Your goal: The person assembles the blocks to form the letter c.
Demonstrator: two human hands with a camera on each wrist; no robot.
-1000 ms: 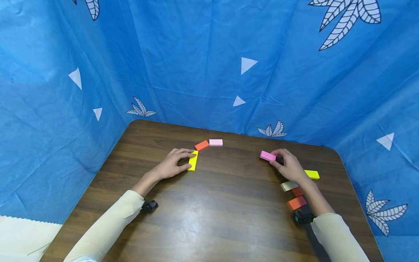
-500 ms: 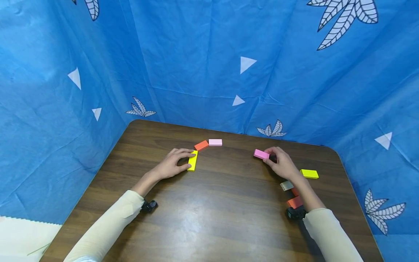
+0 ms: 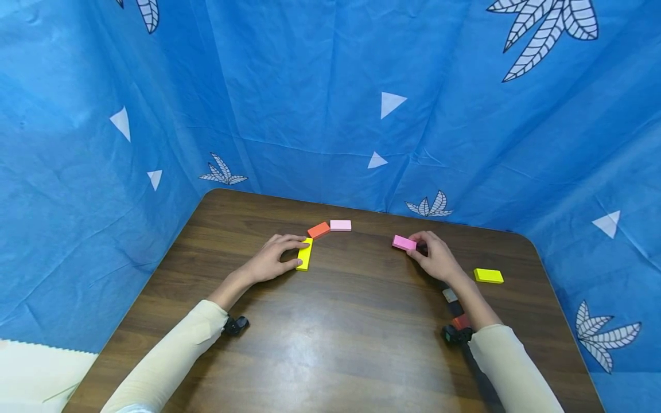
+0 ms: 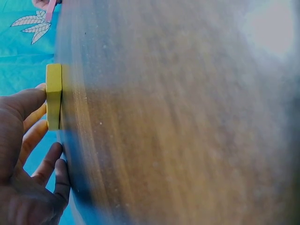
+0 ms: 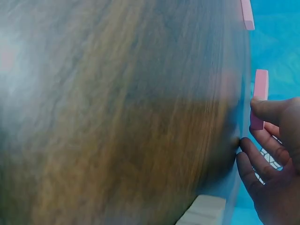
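My left hand grips a yellow block on the table, thumb near its front end and fingertips at its far end. The left wrist view shows the same yellow block against the tabletop. Right beyond it lie an orange block and a pale pink block, set in a curving row. Over to the right, my right hand pinches a brighter pink block between thumb and fingers. In the right wrist view this pink block appears slightly off the tabletop.
A second yellow block lies right of my right forearm. Partly hidden under that forearm are a whitish block and a red-orange block. Blue patterned cloth hangs behind the brown wooden table.
My right hand has moved left with the pink block, uncovering the second yellow block and covering more of the red-orange blocks. The left hand stays where it was on its yellow block.
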